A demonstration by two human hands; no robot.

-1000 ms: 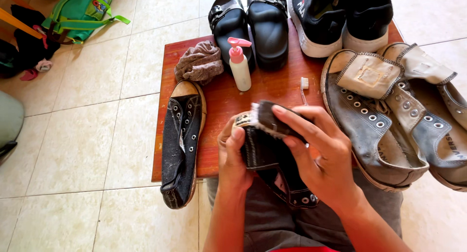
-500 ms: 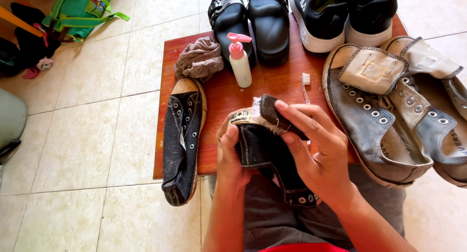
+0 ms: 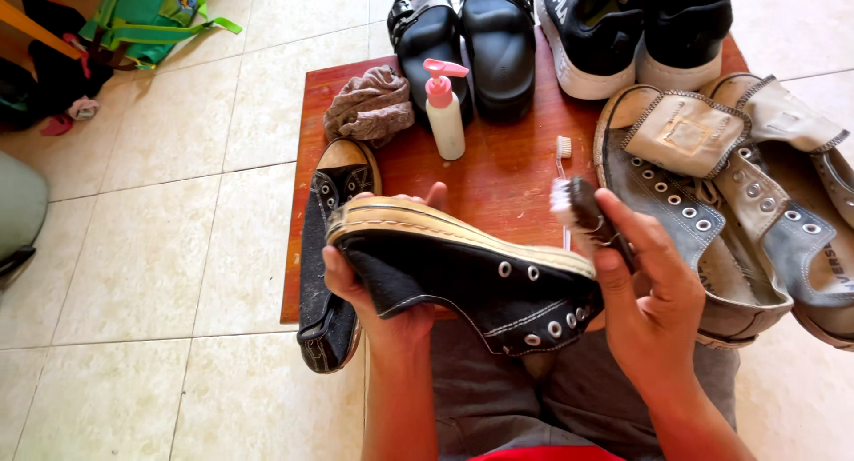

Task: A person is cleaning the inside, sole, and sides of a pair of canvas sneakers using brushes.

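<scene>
Head view
Left hand (image 3: 378, 288): closed around the toe end of a black canvas sneaker (image 3: 471, 279), fingers curled under the upper, thumb tip showing above the sole edge.
Black canvas sneaker: held on its side above the near edge of the wooden board (image 3: 498, 172), over the person's lap; pale rubber sole turned up and away, eyelets facing down toward the heel end at the right.
Right hand (image 3: 654, 288): wrapped around a small scrub brush (image 3: 578, 208), fingers folded over its dark back, white bristles pointing left, just beside the sneaker's heel end.
Second black sneaker (image 3: 329, 256): lies along the board's left edge, toe away, heel hanging past the near edge.
Pump bottle (image 3: 445, 110): stands upright mid-board, pink top, with a crumpled grey-brown cloth (image 3: 369, 105) just left of it.
Toothbrush (image 3: 563, 154): lies flat behind the scrub brush.
Black sandals (image 3: 467, 34): pair at the far edge.
Black-and-white sneakers (image 3: 636, 30): far right corner.
Grey canvas sneakers (image 3: 712, 194): pair overhanging the right edge, tongues pulled open.
Green bag (image 3: 147, 12): on the tiled floor, well apart at far left.
</scene>
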